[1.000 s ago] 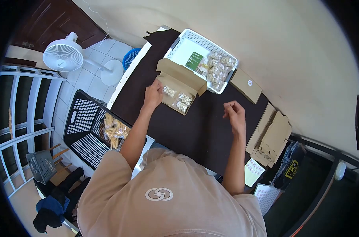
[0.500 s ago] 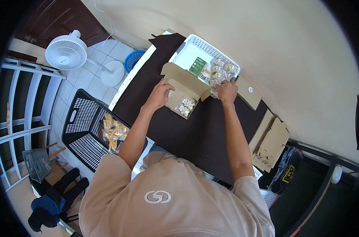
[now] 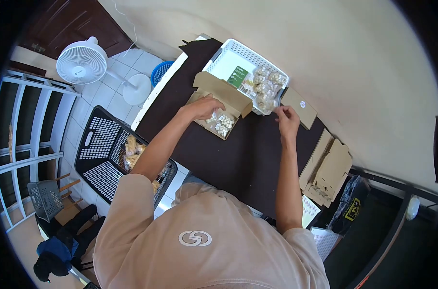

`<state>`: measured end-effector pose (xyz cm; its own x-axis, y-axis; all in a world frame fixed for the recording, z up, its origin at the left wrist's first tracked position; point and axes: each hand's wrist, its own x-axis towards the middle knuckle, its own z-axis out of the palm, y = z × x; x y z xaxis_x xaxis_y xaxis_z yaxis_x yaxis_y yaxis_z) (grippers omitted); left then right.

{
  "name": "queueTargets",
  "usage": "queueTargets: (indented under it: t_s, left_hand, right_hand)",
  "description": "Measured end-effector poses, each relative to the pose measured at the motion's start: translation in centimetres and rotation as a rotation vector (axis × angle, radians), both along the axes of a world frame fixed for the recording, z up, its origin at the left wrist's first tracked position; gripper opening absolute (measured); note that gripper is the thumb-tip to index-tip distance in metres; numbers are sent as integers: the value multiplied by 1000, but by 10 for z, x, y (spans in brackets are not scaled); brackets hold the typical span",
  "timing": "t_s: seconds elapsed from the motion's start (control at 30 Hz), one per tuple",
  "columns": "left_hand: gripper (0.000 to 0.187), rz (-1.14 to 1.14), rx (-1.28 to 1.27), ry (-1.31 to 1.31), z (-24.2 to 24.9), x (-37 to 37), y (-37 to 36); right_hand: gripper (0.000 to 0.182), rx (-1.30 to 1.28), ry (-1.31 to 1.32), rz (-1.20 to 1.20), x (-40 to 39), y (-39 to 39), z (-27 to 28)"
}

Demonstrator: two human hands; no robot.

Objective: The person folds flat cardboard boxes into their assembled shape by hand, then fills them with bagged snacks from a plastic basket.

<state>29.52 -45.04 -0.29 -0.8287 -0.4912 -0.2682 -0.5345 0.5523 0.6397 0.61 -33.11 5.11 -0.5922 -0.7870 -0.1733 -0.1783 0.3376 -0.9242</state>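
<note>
My left hand (image 3: 205, 108) reaches into an open cardboard box (image 3: 195, 98), its fingers stretched and bent downward over the contents. Under the fingertips is a clear bag (image 3: 212, 117) with pale contents, partly hidden. Beside it in the box lies a clear bag of small white pieces (image 3: 224, 124). At the near corner of a white plastic basket (image 3: 233, 46), my right hand (image 3: 287, 118) pinches the edge of a clear plastic bag (image 3: 267, 103). That bag holds pale pieces. Several similar bags (image 3: 263, 86) and a green-and-white card (image 3: 238, 76) lie in the basket.
A closed cardboard box (image 3: 301, 107) sits by the wall on the dark table (image 3: 238, 164). Flattened cardboard (image 3: 330, 168) is at the right. Left of the table, a black crate (image 3: 101, 132) holds bagged tan snacks. A fan (image 3: 82, 63) and another person (image 3: 60, 248) are farther left.
My left hand has moved right and farther over the box's contents. My right hand has drawn back from the bags to the basket's near corner, pulling at a bag's edge.
</note>
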Motion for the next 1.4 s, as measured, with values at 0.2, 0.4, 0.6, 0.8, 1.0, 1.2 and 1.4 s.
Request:
queueTargets:
  t_s: [0.2, 0.4, 0.6, 0.8, 1.0, 1.2, 1.4]
  left_hand:
    - [29, 200, 197, 420, -20, -7, -5]
    - [26, 406, 294, 498, -30, 15, -12]
    - [36, 54, 201, 152, -6, 0, -11]
    - [42, -4, 55, -199, -24, -20, 16]
    - [31, 262, -169, 51, -40, 3, 33]
    - [23, 264, -209, -144, -52, 16, 45]
    - [32, 430, -306, -164, -21, 4, 72]
  right_hand:
    - [8, -45, -215, -10, -16, 92, 10]
    - [6, 19, -303, -118, -22, 173, 6]
    - [4, 13, -377, -136, -17, 207, -5]
    - [4, -28, -380, -60, -17, 212, 8]
    - [4, -91, -437, -70, -26, 222, 10]
    - [5, -76, -434, -72, -29, 226, 7]
    - [5, -140, -475, -38, -28, 223, 20]
